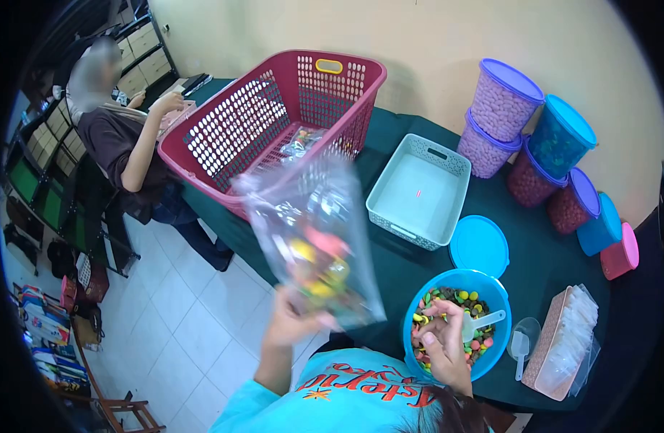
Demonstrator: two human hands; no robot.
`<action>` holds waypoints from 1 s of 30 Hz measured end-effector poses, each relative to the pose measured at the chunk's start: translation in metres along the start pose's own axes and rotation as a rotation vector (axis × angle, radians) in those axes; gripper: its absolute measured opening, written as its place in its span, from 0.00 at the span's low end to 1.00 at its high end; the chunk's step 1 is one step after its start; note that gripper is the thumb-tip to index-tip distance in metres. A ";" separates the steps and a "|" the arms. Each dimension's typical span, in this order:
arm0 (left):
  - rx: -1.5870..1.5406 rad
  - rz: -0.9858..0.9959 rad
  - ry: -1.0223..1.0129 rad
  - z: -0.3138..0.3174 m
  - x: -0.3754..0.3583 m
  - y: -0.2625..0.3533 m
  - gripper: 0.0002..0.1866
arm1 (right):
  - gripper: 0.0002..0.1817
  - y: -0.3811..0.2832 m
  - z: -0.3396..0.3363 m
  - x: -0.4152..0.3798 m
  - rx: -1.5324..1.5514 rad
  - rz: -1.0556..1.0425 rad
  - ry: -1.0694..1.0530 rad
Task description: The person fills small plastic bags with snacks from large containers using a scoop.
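Observation:
My left hand (296,317) grips the lower edge of a clear plastic bag (317,245), raised beside the table and blurred by motion. Colourful round candies in yellow, pink, green and brown fill its lower part. My right hand (447,346) is over a blue round tub (506,317) of similar candies, its fingers loosely curled and the thumb apart; nothing shows in its grasp. A translucent scoop (483,325) lies on the candies right beside that hand.
A maroon basket (274,108) holds a filled bag (303,141). Nearby are a pale tray (418,191), a blue lid (479,247), another scoop (520,346), a pink box of plastic bags (552,353) and several lidded containers (505,101). Another person (122,137) stands at the far left.

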State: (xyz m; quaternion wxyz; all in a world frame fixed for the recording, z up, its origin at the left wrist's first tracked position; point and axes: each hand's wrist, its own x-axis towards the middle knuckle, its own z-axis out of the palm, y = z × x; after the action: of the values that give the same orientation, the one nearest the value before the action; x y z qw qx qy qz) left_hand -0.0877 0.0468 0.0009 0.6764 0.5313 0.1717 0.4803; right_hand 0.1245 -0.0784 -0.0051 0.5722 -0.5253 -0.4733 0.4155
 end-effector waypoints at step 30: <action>-0.401 -0.986 -1.333 0.077 0.001 -0.089 0.22 | 0.11 0.000 0.051 -0.123 -0.549 0.051 0.820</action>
State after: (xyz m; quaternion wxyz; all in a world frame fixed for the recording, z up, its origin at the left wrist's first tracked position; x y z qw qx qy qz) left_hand 0.0116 0.0078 -0.0482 0.8491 0.4377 -0.1391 -0.2608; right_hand 0.0497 -0.1874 -0.0184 0.5416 -0.7882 -0.2881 0.0482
